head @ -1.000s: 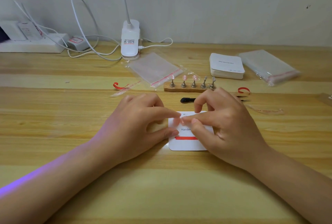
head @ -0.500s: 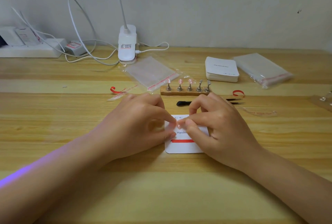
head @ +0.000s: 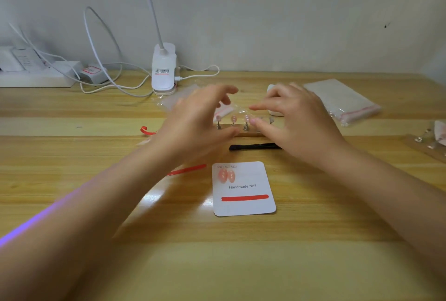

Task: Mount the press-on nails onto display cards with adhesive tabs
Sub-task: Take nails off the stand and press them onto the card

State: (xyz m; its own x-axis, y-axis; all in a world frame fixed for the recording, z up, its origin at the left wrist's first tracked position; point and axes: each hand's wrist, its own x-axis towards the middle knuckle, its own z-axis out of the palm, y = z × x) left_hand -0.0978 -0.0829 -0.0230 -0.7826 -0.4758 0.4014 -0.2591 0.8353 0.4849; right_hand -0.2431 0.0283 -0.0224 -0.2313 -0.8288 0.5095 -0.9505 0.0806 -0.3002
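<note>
Hands [head: 243, 119] beyond display card [head: 243, 189], apart

Both bare forearms reach forward from the near corners of the view and converge toward the middle. The left hand [head: 198, 122] is raised, palm turned inward toward the other hand, fingers spread and loosely bent, thumb low — nothing sits in its grip. The right hand [head: 296, 119] is held at about the same height, back of the hand up, index finger [head: 259, 107] and thumb pointing left toward the left hand, the other fingers gently curved. The fingertips of the two hands are near each other but apart. Both hands are motion-blurred.
</note>
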